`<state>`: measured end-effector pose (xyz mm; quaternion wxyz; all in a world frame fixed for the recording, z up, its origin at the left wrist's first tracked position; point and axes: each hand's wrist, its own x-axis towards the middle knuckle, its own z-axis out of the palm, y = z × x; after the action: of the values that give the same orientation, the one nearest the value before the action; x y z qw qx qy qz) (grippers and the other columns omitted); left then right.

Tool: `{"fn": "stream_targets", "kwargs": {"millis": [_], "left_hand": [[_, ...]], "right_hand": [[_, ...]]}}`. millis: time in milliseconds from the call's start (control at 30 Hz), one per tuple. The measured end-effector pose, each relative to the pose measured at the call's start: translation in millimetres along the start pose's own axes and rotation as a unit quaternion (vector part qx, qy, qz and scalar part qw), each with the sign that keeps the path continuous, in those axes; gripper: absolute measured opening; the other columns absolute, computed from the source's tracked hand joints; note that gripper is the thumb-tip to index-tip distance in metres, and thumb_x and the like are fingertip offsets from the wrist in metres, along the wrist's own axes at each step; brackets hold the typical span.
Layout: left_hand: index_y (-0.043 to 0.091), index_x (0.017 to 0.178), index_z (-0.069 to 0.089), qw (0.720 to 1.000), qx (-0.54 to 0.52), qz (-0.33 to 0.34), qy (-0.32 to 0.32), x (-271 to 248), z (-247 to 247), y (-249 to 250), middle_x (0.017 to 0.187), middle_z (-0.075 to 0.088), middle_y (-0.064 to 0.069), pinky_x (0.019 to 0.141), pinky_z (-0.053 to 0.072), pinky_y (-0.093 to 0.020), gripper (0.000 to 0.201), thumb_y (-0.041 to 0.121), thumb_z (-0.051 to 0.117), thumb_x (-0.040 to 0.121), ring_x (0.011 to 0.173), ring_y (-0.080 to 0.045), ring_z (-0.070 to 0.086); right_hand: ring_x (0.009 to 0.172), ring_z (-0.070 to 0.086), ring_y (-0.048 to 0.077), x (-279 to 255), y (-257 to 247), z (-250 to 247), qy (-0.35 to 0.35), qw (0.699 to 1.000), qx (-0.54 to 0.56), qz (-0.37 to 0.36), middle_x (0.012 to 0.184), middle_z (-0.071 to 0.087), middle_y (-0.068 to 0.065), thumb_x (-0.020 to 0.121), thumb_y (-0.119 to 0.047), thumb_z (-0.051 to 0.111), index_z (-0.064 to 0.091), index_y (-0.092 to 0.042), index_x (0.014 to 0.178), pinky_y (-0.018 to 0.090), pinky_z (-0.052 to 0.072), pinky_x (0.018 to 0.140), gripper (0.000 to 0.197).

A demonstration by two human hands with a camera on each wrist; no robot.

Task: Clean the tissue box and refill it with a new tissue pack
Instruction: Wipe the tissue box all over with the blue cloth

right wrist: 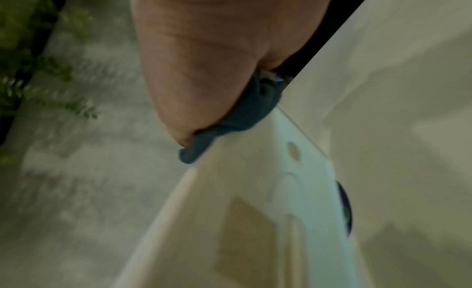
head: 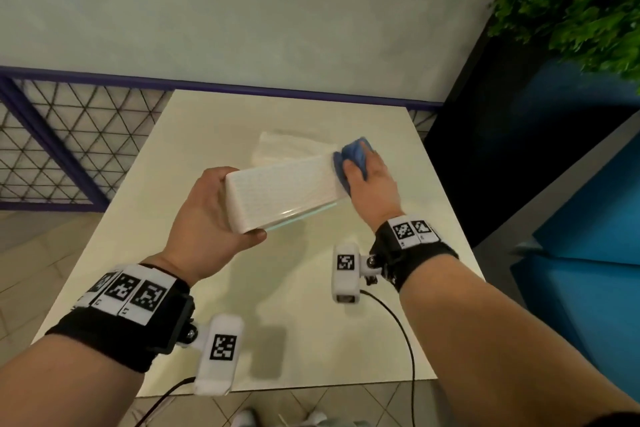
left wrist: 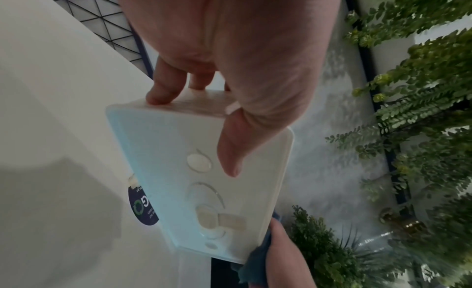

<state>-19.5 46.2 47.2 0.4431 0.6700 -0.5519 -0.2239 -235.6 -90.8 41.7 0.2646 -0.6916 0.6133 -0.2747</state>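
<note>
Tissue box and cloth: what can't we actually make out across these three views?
- Head view: tissue box opening faces away; inside unseen.
- Head view: tissue pack partly hidden behind the box.
- Left wrist view: label on the pack cut off by the box; text too small.
- Right wrist view: motion blur; right hand covers most of the blue cloth, fingers unseen.
- Left hand: fingers behind the box in head view.

light: soft, even | shadows: faint on table (head: 346, 322) | right wrist view: dim, blurred | edges: wide-angle bend
</note>
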Motion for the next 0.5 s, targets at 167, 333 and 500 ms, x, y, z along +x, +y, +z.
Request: {"fn": "stream_targets", "kwargs": {"millis": [167,333,500], "left_hand": [[0.028,0.115,0.043,1.0,0.012,0.001,-0.011,10,12,-1,0.111,0.054,0.005,0.078,0.042,-0.018,0.078,0.014,0.09,0.054,0.097,0.0,0.053],[0.037,0.102,0.045,0.999,-0.05,-0.002,-0.018,11,18,-3,0.104,0.061,-0.002,0.074,0.05,-0.032,0.062,0.037,0.078,0.049,0.091,-0.02,0.062],[0.029,0.112,0.042,1.0,0.0,-0.006,-0.002,2,5,-1,0.105,0.053,0.013,0.068,0.035,-0.002,0.075,0.008,0.088,0.058,0.091,-0.003,0.049]], "right_hand": [[0.143,0.026,0.029,-23,-43,26,-0.012,0.999,-0.042,-0.022,0.155,0.031,0.011,0.097,-0.042,0.035,0.033,-0.016,0.147,0.045,0.019,0.118,0.056],[0.146,0.018,0.023,-81,-76,44,-0.074,0.978,-0.024,-0.195,0.158,0.026,0.002,0.093,-0.052,0.026,0.029,-0.03,0.148,0.043,0.013,0.12,0.059],[0.14,0.034,0.022,-7,-6,13,-0.027,0.998,-0.032,-0.043,0.153,0.036,-0.002,0.092,-0.052,0.036,0.036,-0.034,0.142,0.05,0.026,0.114,0.053]]}}
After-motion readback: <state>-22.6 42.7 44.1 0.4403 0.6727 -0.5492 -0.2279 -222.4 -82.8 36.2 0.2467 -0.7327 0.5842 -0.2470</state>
